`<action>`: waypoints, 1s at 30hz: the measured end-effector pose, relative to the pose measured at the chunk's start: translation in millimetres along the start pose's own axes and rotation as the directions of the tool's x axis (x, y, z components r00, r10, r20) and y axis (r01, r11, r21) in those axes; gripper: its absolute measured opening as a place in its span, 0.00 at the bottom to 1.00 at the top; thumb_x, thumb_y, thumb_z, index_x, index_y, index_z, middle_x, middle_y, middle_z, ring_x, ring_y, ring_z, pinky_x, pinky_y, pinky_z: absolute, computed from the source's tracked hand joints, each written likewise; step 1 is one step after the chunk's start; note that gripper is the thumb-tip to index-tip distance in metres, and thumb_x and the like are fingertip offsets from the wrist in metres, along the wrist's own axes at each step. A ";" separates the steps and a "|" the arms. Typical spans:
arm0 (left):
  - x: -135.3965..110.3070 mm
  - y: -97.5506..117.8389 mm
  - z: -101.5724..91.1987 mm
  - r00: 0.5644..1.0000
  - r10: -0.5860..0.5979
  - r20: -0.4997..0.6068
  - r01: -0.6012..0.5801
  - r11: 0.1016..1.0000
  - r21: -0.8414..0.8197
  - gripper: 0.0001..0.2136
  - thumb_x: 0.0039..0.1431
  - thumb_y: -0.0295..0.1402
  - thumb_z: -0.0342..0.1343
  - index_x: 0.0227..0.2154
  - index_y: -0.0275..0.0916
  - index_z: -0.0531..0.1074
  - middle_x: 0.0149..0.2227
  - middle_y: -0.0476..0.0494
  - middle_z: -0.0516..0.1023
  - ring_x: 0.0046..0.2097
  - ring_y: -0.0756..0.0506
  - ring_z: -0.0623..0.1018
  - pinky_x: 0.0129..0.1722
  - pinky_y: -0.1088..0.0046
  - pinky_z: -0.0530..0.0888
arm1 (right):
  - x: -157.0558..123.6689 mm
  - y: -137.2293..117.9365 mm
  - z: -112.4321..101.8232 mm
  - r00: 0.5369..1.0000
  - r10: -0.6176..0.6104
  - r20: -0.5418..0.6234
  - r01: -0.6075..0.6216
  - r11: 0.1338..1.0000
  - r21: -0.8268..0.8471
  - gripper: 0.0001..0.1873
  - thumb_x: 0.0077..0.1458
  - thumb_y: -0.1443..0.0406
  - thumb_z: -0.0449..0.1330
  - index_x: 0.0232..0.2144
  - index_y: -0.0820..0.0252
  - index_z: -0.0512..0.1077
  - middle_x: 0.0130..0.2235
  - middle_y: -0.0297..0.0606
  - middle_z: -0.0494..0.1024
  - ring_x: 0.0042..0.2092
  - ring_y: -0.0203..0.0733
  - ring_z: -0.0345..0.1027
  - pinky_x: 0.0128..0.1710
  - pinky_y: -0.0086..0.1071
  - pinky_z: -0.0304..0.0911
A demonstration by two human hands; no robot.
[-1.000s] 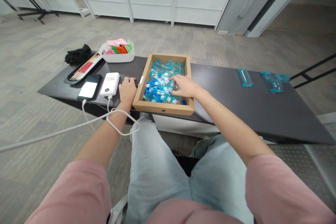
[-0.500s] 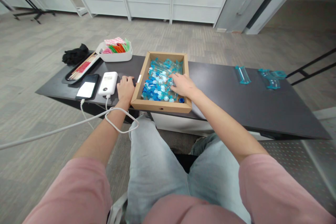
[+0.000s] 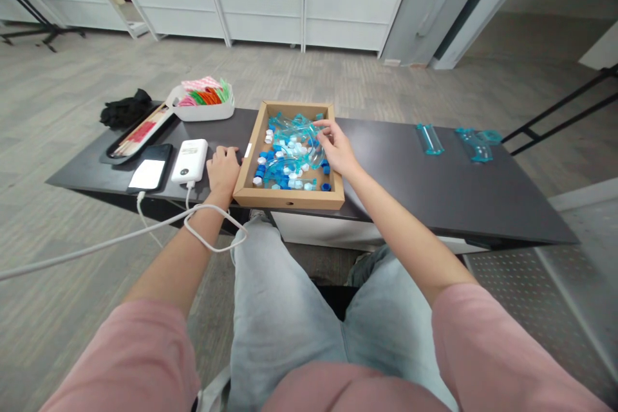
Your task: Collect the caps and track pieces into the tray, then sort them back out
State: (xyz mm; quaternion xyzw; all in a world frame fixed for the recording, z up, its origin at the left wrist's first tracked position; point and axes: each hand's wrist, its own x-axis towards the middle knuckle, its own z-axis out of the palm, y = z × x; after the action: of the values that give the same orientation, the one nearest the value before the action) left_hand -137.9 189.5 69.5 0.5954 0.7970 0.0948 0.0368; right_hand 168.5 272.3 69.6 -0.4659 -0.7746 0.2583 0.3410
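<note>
A cardboard box [image 3: 290,200] stands in front of me near the table's front edge. Inside lie clear blue plastic pieces [image 3: 295,121] and many small blue and white hexagonal pieces [image 3: 292,184]. My right hand [image 3: 338,148] reaches over the box's right wall, with bent fingers closed on a clear blue plastic piece; its exact shape is hard to make out. Resting on the table just left of the box, my left hand [image 3: 223,170] holds nothing, its fingers stretched forward and its thumb side close to the wall.
Left on the dark table [image 3: 386,187] are a white power bank [image 3: 190,161], a phone [image 3: 150,170], a black tray [image 3: 140,135], a white basket [image 3: 205,112] and black cloth [image 3: 126,109]. Clear blue tubes [image 3: 429,140] lie right. A white cable [image 3: 120,236] crosses my left forearm.
My right hand has drawn back slightly towards the box's right wall, its fingers more bent. The pieces in the box have shifted, showing more small pieces at the left. The left hand stays put.
</note>
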 end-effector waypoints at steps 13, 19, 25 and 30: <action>1.4 -1.4 0.5 1.000 0.004 -0.001 -0.004 1.000 0.021 0.25 0.82 0.33 0.45 0.74 0.32 0.71 0.72 0.20 0.71 0.70 0.28 0.75 0.66 0.53 0.69 | 5.9 2.9 -4.7 0.992 0.032 0.121 -0.058 0.973 0.224 0.23 0.72 0.60 0.54 0.53 0.54 0.88 0.52 0.40 0.89 0.49 0.49 0.81 0.58 0.47 0.78; 1.6 -0.8 -0.7 1.000 -0.006 0.021 0.006 1.000 0.002 0.24 0.82 0.34 0.46 0.74 0.32 0.70 0.73 0.20 0.70 0.71 0.28 0.74 0.68 0.52 0.68 | 14.1 -1.4 -26.6 0.912 -0.055 0.407 -0.034 0.977 0.210 0.15 0.65 0.63 0.61 0.42 0.53 0.90 0.50 0.39 0.91 0.55 0.51 0.82 0.66 0.49 0.74; 1.1 0.6 -1.8 1.000 -0.007 0.019 0.007 1.000 0.001 0.25 0.82 0.34 0.46 0.74 0.31 0.70 0.73 0.20 0.70 0.71 0.28 0.73 0.68 0.52 0.68 | -3.4 -11.9 -37.6 0.870 -0.118 0.478 0.041 0.985 0.170 0.24 0.67 0.46 0.69 0.55 0.52 0.89 0.56 0.42 0.88 0.55 0.54 0.80 0.62 0.50 0.75; 1.9 0.2 0.3 1.000 -0.011 0.007 0.011 1.000 0.008 0.26 0.82 0.35 0.45 0.74 0.32 0.71 0.72 0.20 0.71 0.72 0.27 0.73 0.69 0.51 0.68 | -30.1 -28.7 -39.9 0.855 -0.163 0.492 0.221 0.973 -0.060 0.45 0.53 0.37 0.80 0.64 0.51 0.83 0.62 0.47 0.82 0.64 0.66 0.75 0.72 0.59 0.66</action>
State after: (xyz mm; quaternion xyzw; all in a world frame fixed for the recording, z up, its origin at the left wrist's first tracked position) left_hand -138.2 191.3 69.3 0.5915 0.8004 0.0893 0.0380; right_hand 193.6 236.2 106.9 -0.3255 -0.8913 0.2863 0.1331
